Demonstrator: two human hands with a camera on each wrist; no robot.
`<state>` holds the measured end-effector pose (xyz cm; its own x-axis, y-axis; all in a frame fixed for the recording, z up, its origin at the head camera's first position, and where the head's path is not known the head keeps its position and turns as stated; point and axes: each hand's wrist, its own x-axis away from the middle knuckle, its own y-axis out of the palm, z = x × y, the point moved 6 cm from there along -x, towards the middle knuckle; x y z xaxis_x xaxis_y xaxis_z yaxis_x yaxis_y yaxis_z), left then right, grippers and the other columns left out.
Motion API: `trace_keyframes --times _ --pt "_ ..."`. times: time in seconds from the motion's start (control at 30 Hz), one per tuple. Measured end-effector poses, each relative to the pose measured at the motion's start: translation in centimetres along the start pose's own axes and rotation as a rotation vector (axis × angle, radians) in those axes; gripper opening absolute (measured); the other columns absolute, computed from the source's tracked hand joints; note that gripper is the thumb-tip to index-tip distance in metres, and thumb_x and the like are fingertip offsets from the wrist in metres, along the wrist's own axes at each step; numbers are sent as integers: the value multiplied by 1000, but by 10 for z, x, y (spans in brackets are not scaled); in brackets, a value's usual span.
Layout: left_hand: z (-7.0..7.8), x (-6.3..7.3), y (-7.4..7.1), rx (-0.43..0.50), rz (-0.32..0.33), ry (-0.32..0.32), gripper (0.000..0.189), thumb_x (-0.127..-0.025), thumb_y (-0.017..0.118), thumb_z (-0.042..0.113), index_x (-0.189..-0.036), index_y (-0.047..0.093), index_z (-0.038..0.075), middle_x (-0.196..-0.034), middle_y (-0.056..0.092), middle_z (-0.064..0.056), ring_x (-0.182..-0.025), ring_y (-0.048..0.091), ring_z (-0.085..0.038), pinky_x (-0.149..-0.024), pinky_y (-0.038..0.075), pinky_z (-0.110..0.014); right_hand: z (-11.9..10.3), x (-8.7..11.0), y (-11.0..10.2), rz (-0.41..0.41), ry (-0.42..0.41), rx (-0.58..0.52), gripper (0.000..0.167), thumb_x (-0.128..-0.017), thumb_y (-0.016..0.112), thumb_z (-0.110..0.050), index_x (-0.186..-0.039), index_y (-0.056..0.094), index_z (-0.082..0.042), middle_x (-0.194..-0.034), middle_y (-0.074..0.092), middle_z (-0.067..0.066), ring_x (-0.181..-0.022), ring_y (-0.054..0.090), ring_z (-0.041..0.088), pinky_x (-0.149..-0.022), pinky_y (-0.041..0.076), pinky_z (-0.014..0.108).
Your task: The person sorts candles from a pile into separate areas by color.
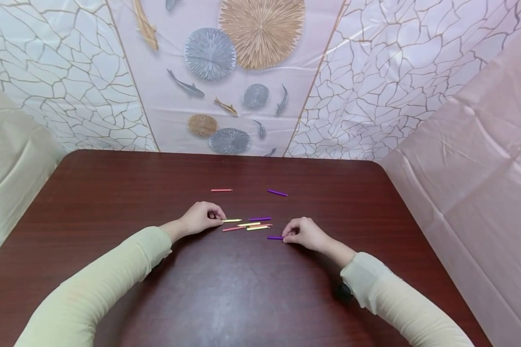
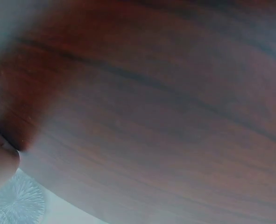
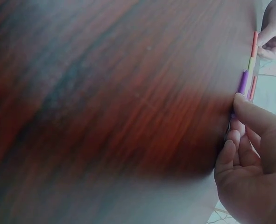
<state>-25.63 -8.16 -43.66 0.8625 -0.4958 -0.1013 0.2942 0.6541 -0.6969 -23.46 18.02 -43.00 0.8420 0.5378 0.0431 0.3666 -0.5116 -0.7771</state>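
Note:
In the head view my left hand pinches the left end of a thin yellow candle. My right hand holds a purple candle by its right end between thumb and fingers, low over the table. Between the hands lies a loose cluster: another purple candle, a red candle and yellow candles, some crossing each other. The right wrist view shows the held purple candle poking out past my thumb. Only a fingertip appears in the left wrist view; its candle is hidden there.
Farther back on the dark wooden table lie a single red candle and a single purple candle. A patterned wall covering rises behind the table's back edge, with plain cloth along the right side.

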Motion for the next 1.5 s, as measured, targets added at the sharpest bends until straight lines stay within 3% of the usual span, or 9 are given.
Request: trace_keyframes --times 0.8,1.13,1.5 --pt "4 -1 -1 -3 -1 -16 4 -78 70 8 -82 70 6 -72 66 0 -66 51 -3 -67 43 -19 1 -1 -3 -20 -34 -20 4 -77 73 -8 -77 71 -4 -70 66 2 -63 49 -3 -59 44 16" --pt "2 0 -1 0 4 -35 5 -78 70 9 -83 71 7 -71 66 1 -66 51 -3 -66 43 -19 6 -16 -28 78 44 -25 5 -78 74 -9 -79 72 -5 -72 69 5 -63 49 2 -59 41 18" --pt "-3 -1 2 8 2 -44 5 -79 70 9 -83 71 7 -71 66 2 -65 51 -3 -65 42 -19 16 -46 -53 177 125 6 7 -79 73 -11 -80 73 -5 -79 71 9 -68 52 10 -62 42 21"
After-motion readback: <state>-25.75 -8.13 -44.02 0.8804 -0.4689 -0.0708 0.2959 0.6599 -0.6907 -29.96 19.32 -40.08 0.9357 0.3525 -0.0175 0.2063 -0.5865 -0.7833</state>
